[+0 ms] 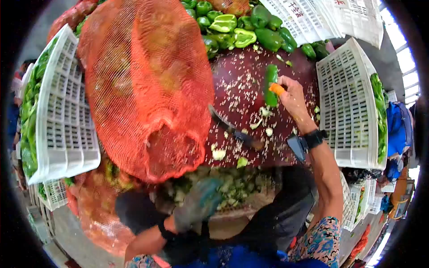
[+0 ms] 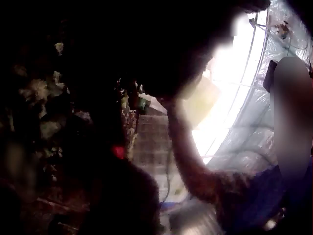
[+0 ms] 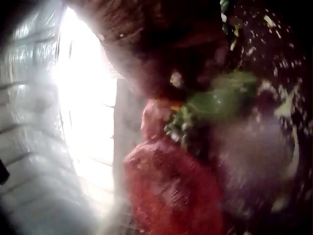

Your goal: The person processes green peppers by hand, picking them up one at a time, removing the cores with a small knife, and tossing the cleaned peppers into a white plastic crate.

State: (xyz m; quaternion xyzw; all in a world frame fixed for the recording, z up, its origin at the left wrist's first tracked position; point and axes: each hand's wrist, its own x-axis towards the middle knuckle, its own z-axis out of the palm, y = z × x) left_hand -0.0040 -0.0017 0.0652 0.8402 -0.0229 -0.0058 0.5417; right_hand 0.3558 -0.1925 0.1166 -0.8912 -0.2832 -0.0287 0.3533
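My right hand (image 1: 294, 99) grips a long green pepper (image 1: 271, 85) at its right side, over the dark red tabletop (image 1: 292, 71). An orange cover (image 1: 277, 89) sits on one of its digits. In the right wrist view the pepper (image 3: 222, 98) is blurred beside the fingers, with a pale seedy clump (image 3: 182, 125) near it. My gloved left hand (image 1: 196, 203) is low, motion-blurred, over a container of pepper scraps (image 1: 243, 187) below the table edge; nothing shows in it. The left wrist view is mostly dark. A curved knife (image 1: 232, 127) lies on the tabletop between the hands.
A big red mesh sack (image 1: 147, 80) leans over the table's left part. White crates of green peppers stand left (image 1: 67, 111) and right (image 1: 351, 107). Whole and cut peppers (image 1: 243, 27) line the back. Seeds and pale bits (image 1: 219, 154) litter the tabletop.
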